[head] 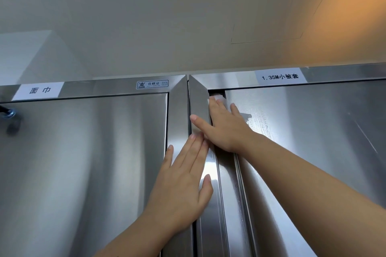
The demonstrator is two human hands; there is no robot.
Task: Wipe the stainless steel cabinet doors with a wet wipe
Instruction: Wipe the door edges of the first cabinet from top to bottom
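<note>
Wet wipe (218, 97), mostly hidden beneath the right hand (224, 129), at the right door (313, 135) top-left corner; fingers straight, pressing it. Left hand (183, 183) spread flat on the frame (179, 110), below-left of that corner.

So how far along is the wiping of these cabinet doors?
Looks early. Done: a damp streaky patch on the right door. In hand: the right hand presses the wet wipe into that door's top-left corner; the left hand rests flat on the frame. Left: most of the right door, and the left door, which shows no wet marks.
</note>
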